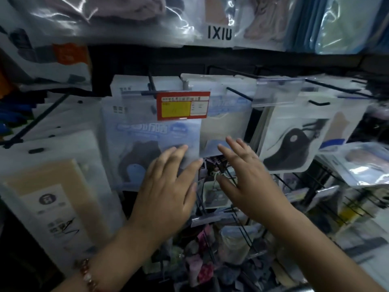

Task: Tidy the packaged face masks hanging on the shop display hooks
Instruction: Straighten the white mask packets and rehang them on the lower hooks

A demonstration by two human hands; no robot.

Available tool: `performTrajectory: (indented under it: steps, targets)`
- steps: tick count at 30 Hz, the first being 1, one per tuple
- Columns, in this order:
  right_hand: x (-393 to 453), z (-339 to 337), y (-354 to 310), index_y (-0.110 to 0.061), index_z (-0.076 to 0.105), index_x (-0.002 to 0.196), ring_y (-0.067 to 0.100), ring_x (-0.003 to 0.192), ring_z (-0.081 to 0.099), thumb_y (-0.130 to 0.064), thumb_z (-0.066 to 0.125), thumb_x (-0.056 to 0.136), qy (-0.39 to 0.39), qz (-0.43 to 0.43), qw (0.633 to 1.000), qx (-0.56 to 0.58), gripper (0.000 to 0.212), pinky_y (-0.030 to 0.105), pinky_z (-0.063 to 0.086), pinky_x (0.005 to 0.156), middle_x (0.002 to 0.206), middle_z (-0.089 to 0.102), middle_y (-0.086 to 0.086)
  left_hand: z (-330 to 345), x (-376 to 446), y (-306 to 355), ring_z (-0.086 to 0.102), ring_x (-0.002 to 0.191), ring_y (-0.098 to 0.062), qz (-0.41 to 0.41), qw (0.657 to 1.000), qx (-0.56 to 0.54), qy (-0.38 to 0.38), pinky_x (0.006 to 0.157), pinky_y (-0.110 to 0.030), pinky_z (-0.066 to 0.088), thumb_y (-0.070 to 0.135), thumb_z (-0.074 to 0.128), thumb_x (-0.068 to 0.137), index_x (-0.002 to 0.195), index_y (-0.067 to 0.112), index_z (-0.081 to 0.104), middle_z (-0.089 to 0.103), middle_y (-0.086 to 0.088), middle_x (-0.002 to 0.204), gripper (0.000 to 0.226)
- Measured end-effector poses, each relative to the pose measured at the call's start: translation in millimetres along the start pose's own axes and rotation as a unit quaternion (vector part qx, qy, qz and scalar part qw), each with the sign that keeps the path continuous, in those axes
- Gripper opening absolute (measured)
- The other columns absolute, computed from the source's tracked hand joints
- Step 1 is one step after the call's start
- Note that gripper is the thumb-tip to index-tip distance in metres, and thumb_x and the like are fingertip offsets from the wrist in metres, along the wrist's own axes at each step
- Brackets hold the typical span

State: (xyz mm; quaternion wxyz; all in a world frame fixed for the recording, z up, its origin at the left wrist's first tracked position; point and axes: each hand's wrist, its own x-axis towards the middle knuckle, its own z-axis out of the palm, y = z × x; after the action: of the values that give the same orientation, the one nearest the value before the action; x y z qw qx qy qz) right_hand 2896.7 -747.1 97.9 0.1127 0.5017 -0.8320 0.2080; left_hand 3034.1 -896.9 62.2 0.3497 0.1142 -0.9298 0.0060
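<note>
Packaged face masks hang in rows on black display hooks. A blue-printed pack with a dark mask (147,142) hangs at the centre, under a red and yellow price tag (182,105). To its right hangs a pale pack (225,127), and further right a white pack showing a black mask (294,142). My left hand (166,186) lies with straight fingers against the lower right of the blue pack. My right hand (246,178) is spread open in front of the lower edge of the pale pack; whether it touches is unclear. Neither hand holds anything.
Beige packs (56,197) hang at the left. Clear bags with fabric items (117,15) hang above. Black hooks (237,92) stick out towards me, one bearing an empty clear tag holder (277,91). Wire racks with small goods (221,239) sit below; more packs (362,165) at the right.
</note>
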Motion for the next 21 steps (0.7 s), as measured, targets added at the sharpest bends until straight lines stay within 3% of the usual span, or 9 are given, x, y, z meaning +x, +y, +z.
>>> performTrajectory:
  steps: [4,8,12,14,18,21]
  targets:
    - [7,-3,27,-0.029,0.016,0.157,0.014,0.151,-0.003,-0.043,0.051,0.098,-0.027,0.021,0.999,-0.017,0.069,0.022,-0.008,0.114,0.165,0.001,-0.007,12,17,10,0.035,0.142,-0.029,0.024,0.999,0.000,-0.042,0.109,-0.048,0.038,0.033,0.052,0.093,0.140,0.026,0.053,0.042,-0.007,0.153,0.047]
    - [14,0,53,-0.027,0.018,0.156,0.015,0.151,0.004,-0.039,0.054,0.098,-0.033,0.028,0.999,-0.018,0.070,0.022,-0.005,0.115,0.165,0.007,-0.005,27,32,18,0.043,0.137,-0.030,0.026,0.998,0.010,-0.054,0.107,-0.048,0.041,0.030,0.057,0.091,0.138,0.026,0.056,0.047,-0.006,0.150,0.047]
    - [24,5,73,-0.025,0.023,0.156,0.016,0.150,0.012,-0.038,0.058,0.096,-0.050,0.031,0.998,0.027,0.070,0.029,0.009,0.120,0.163,0.016,-0.003,40,47,21,0.045,0.136,-0.033,-0.032,0.996,0.028,-0.077,0.106,-0.050,0.042,0.030,0.069,0.089,0.139,0.025,0.057,0.048,-0.012,0.149,0.052]
    - [30,7,82,-0.026,0.025,0.155,0.014,0.149,0.015,-0.038,0.058,0.096,-0.056,0.048,0.995,0.066,0.069,0.030,0.015,0.118,0.163,0.018,-0.005,43,56,22,0.039,0.140,-0.033,-0.075,0.992,0.013,-0.098,0.110,-0.049,0.037,0.033,0.066,0.092,0.144,0.027,0.051,0.040,-0.012,0.155,0.055]
    - [39,9,99,-0.025,0.028,0.154,0.011,0.147,0.018,-0.033,0.059,0.095,-0.032,0.077,0.990,0.115,0.067,0.026,0.023,0.111,0.162,0.018,-0.004,47,68,23,0.024,0.147,-0.031,-0.153,0.983,-0.027,-0.101,0.115,-0.046,0.029,0.036,0.058,0.097,0.150,0.032,0.041,0.019,-0.008,0.164,0.056]
    - [48,13,108,-0.024,0.025,0.154,0.003,0.136,0.031,-0.025,0.063,0.093,-0.002,0.099,0.973,0.209,0.072,0.019,0.028,0.101,0.152,0.032,-0.012,50,77,26,0.012,0.151,-0.025,-0.219,0.969,-0.075,-0.091,0.118,-0.044,0.024,0.037,0.056,0.098,0.150,0.039,0.038,0.005,0.000,0.168,0.055]
